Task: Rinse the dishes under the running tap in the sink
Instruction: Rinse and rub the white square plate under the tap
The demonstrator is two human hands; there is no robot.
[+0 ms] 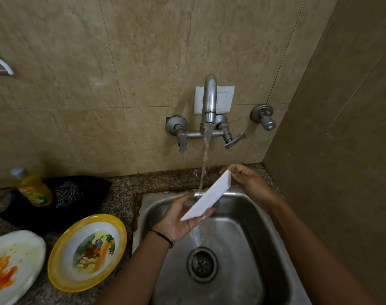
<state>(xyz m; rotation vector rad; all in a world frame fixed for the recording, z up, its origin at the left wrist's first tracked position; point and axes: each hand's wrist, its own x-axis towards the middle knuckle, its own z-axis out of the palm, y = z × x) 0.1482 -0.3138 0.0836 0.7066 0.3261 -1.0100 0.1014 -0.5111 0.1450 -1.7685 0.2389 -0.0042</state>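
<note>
A white rectangular dish (pixel 207 197) is held tilted on edge over the steel sink (pixel 262 219). My left hand (pixel 179 219) grips its lower near corner from underneath. My right hand (pixel 249 181) pinches its upper far corner. Water runs from the wall tap (pixel 209 100) and strikes the dish near its middle, then spills toward the drain (pixel 202 264). A yellow-rimmed bowl (pixel 87 252) with a picture inside sits on the counter left of the sink. Beside it lies a white plate (pixel 14 265) with orange stains.
A yellow dish soap bottle (pixel 33 190) lies on a dark cloth (pixel 77 194) at the back left of the granite counter (pixel 121 194). A side wall stands close on the right. A second valve (pixel 264 117) sticks out of the tiles right of the tap.
</note>
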